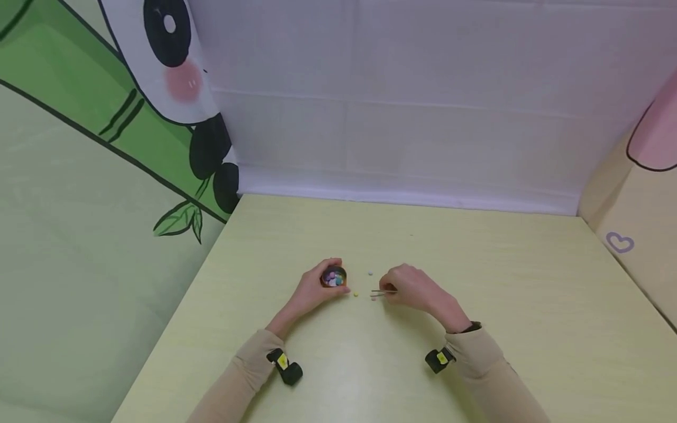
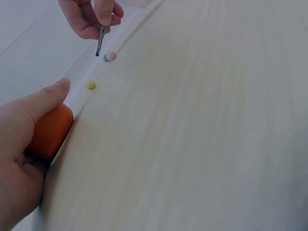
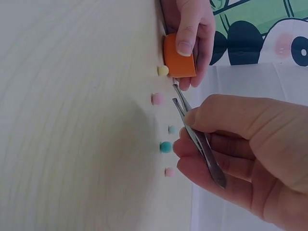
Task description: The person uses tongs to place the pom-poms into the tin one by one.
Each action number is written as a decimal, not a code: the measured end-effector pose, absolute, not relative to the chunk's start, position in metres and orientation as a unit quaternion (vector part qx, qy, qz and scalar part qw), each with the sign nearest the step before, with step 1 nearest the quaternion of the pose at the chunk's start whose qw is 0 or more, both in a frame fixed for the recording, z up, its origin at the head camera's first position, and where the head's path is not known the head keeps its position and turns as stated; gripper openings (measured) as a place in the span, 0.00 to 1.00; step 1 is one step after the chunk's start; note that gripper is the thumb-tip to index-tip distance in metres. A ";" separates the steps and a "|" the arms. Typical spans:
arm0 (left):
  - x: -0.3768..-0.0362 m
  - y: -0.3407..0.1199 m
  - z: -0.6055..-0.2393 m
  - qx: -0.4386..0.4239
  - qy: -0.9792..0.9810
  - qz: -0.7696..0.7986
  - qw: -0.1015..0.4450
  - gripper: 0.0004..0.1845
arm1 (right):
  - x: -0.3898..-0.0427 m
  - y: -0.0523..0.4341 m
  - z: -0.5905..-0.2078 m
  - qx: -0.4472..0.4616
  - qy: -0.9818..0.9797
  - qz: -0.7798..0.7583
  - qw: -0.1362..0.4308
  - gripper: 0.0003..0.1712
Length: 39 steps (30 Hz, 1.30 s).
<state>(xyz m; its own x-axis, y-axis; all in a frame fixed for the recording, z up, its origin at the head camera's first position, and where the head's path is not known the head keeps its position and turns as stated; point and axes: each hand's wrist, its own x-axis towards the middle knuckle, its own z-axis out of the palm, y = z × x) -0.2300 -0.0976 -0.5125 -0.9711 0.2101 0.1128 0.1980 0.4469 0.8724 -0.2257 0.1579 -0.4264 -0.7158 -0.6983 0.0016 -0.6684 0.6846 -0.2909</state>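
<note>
My left hand [image 1: 312, 288] holds a small round orange container [image 2: 52, 131] upright on the table, thumb on one side and fingers on the other. Coloured beads [image 1: 334, 278], purple, white and blue among them, show inside it from above. Between thumb and fingers, my right hand [image 1: 415, 288] pinches metal tweezers [image 3: 204, 147]. Their tips are spread apart with nothing between them and point toward the container. Close by the container lies a yellow bead [image 3: 163, 70]. A pink bead [image 3: 157, 98] is near the tweezer tips, and teal beads [image 3: 166, 147] sit past it.
Another pink bead [image 3: 170, 172] lies farther along the pale wooden table [image 1: 502, 282]. A pale bead [image 1: 370, 273] rests beyond the tweezers. White cloth [image 1: 402, 117] hangs behind the table's far edge, and a panda-printed sheet [image 1: 116, 235] borders the left side.
</note>
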 end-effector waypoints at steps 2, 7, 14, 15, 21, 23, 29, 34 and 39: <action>-0.230 -0.097 -0.513 0.121 0.850 0.512 0.008 0.37 | -0.225 0.158 -0.429 -0.370 0.917 -0.138 0.061 0.10; -0.230 -0.097 -0.513 0.124 0.849 0.514 0.009 0.37 | -0.223 0.159 -0.431 -0.364 0.918 -0.141 0.068 0.10; -0.231 -0.098 -0.514 0.124 0.847 0.517 0.007 0.37 | -0.223 0.160 -0.435 -0.362 0.917 -0.148 0.074 0.10; -0.231 -0.098 -0.514 0.124 0.847 0.516 0.007 0.37 | -0.223 0.160 -0.436 -0.362 0.917 -0.149 0.074 0.10; -0.230 -0.098 -0.514 0.124 0.848 0.516 0.007 0.37 | -0.224 0.162 -0.440 -0.362 0.917 -0.153 0.072 0.10; -0.230 -0.097 -0.514 0.124 0.848 0.516 0.006 0.37 | -0.225 0.161 -0.441 -0.362 0.917 -0.150 0.070 0.09; -0.229 -0.100 -0.514 0.126 0.849 0.513 0.006 0.37 | -0.222 0.158 -0.443 -0.362 0.919 -0.144 0.064 0.10; -0.226 -0.107 -0.516 0.132 0.848 0.512 0.011 0.37 | -0.215 0.151 -0.445 -0.361 0.919 -0.147 0.054 0.12; -0.223 -0.113 -0.517 0.139 0.849 0.510 0.017 0.37 | -0.208 0.145 -0.444 -0.358 0.920 -0.154 0.046 0.12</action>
